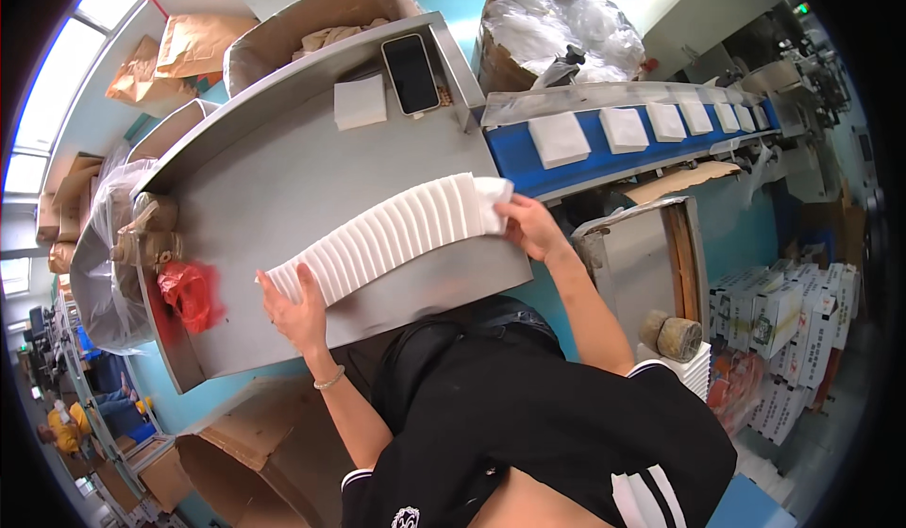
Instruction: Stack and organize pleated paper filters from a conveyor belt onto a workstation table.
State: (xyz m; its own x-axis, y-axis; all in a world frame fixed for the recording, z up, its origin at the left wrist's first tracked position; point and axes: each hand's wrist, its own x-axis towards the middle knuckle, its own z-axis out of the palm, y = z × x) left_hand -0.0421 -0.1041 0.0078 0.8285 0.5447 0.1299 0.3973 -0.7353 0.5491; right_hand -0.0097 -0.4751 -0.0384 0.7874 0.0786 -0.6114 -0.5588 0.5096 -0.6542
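Observation:
A long curved row of white folded paper napkins (pixel 387 235), standing on edge in bundles, lies across the grey metal table (pixel 274 188). My left hand (pixel 297 313) rests against the row's left end, thumb and fingers spread around its corner. At the right end, my right hand (pixel 534 228) pinches a small stack of white napkins (pixel 492 203) between thumb and fingers. That stack touches the end of the row and is slightly blurred. Part of the right fingers is hidden behind it.
A blue conveyor belt (pixel 514 155) carries several white napkin stacks from the right. A smartphone (pixel 411 74) and a white napkin stack (pixel 360 102) lie at the table's back. Red plastic film (pixel 192 297) and tape rolls (pixel 151 231) sit left. Cardboard boxes (pixel 255 434) surround the table.

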